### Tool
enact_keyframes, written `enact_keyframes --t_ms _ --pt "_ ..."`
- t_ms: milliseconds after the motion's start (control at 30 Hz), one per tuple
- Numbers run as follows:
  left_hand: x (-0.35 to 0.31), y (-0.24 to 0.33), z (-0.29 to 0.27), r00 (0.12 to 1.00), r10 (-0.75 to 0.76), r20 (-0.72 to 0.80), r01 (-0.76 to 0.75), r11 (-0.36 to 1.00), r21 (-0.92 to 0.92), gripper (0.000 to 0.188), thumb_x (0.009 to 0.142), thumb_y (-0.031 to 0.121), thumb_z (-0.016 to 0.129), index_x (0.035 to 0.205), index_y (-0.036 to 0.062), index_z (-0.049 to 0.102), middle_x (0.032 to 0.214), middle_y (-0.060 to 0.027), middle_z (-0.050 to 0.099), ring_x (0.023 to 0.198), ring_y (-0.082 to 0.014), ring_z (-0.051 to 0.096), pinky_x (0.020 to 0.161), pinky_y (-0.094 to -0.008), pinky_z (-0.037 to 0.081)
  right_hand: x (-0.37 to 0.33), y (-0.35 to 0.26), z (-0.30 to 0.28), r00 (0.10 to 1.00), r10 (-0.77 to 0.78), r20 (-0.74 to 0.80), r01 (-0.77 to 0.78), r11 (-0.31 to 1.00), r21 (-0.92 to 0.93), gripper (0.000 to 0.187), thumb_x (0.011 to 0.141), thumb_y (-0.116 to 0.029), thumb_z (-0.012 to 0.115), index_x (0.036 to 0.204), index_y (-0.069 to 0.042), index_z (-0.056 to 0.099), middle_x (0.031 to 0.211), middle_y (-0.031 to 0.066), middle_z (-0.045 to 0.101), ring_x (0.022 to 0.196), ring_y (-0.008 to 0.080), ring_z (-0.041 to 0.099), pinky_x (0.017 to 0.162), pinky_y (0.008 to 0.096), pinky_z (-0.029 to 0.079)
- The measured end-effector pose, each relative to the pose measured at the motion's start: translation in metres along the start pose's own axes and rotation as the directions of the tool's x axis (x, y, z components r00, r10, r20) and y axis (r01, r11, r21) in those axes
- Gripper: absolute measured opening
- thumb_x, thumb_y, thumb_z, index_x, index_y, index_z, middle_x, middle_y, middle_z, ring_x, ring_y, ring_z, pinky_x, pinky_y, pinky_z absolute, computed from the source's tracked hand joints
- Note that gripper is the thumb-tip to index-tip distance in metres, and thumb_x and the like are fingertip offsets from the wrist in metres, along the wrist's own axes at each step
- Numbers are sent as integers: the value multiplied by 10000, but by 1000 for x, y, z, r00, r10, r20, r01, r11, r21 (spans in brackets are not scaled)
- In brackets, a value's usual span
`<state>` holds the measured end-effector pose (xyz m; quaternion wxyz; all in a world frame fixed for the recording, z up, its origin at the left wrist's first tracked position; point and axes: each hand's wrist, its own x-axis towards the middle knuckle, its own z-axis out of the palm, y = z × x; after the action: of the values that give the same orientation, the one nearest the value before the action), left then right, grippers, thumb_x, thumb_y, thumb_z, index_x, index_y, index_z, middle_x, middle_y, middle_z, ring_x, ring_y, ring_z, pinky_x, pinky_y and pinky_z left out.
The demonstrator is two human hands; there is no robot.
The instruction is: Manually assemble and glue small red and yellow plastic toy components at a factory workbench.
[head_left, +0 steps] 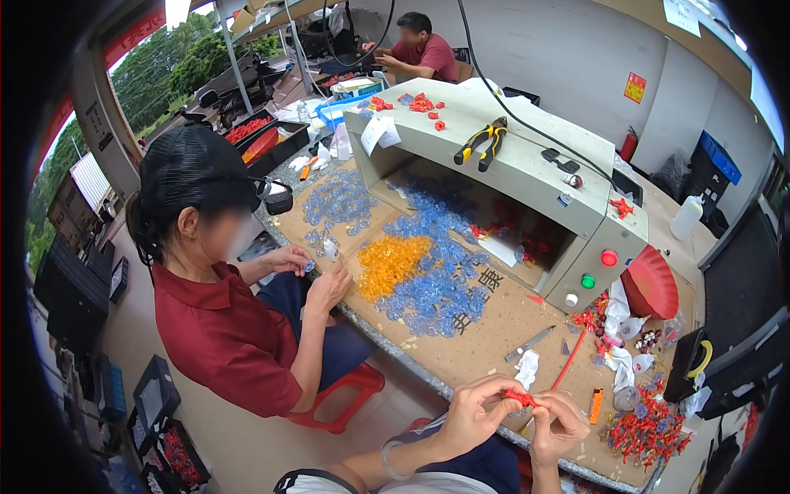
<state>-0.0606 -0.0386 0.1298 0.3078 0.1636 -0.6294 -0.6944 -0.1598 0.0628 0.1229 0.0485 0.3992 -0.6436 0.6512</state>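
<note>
Between my two hands, just over the near edge of the workbench, is a small red plastic piece. My left hand pinches its left side with thumb and fingertips. On its right side my right hand grips it with closed fingers. The piece's exact kind is too small to make out, and the fingertips partly cover it. A crumpled white tissue lies just beyond my hands, near a thin red stick and a grey craft knife. An orange-handled cutter rests right of my right hand.
Red plastic pieces are heaped at the right. Translucent blue pieces and orange pieces spread before a grey machine housing with pliers on top. A co-worker sits left, handling small parts; another person works farther back.
</note>
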Motion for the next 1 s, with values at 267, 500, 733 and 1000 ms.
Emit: enact_keyframes --t_ms 267,500,733,1000 --pt "0 0 1 999 29 -16 -30 999 -25 141 819 -67 639 960 -69 640 950 -122 663 881 -162 658 781 -289 556 -2 -3 0 1000 3 -5 -3 1000 3 281 799 -214 752 756 51 672 720 109 659 678 202 611 692 322 452" --pt "0 1 2 999 49 -24 -49 999 -9 131 817 -67 644 947 -66 641 933 -121 667 858 -155 658 767 -281 552 -3 1 -2 1000 -7 1 7 1000 8 280 799 -214 753 769 51 669 732 113 660 684 206 608 686 319 455" --pt "3 8 0 998 36 -42 -35 999 17 126 814 -60 643 940 -62 641 931 -119 666 856 -152 656 753 -275 547 3 -2 1 1000 1 20 -2 999 42 292 800 -222 752 763 55 666 731 113 659 694 211 615 686 323 455" --pt "3 13 -5 992 103 -70 -96 991 91 130 803 -77 637 932 -60 638 935 -118 663 828 -154 662 718 -264 549 8 0 7 998 -46 35 43 996 72 189 786 -142 746 775 36 683 745 118 674 684 234 635 681 329 466"
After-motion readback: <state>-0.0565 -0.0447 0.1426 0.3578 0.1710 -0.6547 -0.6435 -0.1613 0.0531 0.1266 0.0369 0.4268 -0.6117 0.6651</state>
